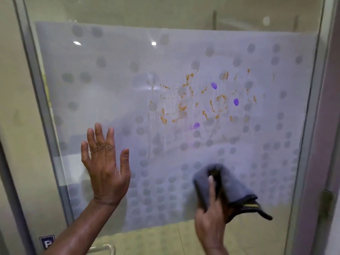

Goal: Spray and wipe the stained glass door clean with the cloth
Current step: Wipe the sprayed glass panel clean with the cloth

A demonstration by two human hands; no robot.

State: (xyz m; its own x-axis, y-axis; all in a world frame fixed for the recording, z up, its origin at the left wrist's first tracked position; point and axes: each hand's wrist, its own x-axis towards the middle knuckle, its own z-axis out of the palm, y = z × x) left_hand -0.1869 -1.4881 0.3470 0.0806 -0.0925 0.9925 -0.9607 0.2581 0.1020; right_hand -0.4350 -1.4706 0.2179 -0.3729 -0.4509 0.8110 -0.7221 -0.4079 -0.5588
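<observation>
The right hand (209,216) has its grip closed on a dark grey cloth (228,186), the thumb lying up across the bunched fabric and a folded tail of it hanging off to the right with a thin yellow edge showing. The cloth sits against the lower right part of the frosted panel of the glass door (110,80), below the stains. The left hand (105,162) is spread flat with its grip open and empty, fingers apart and pointing up, palm toward the glass at the lower left of the frosted area; whether it presses on the pane cannot be told. Above and between the hands, orange-brown stains (184,107) are scattered in blotches and drips across the centre right of the panel, with three purple spots (236,102) among them and thin wet runs trailing down. The frosting carries a pattern of clear dots. A grey metal frame (36,89) borders the door at left, and a blue sign (47,242) sits at the bottom left beside a metal handle (106,248).
</observation>
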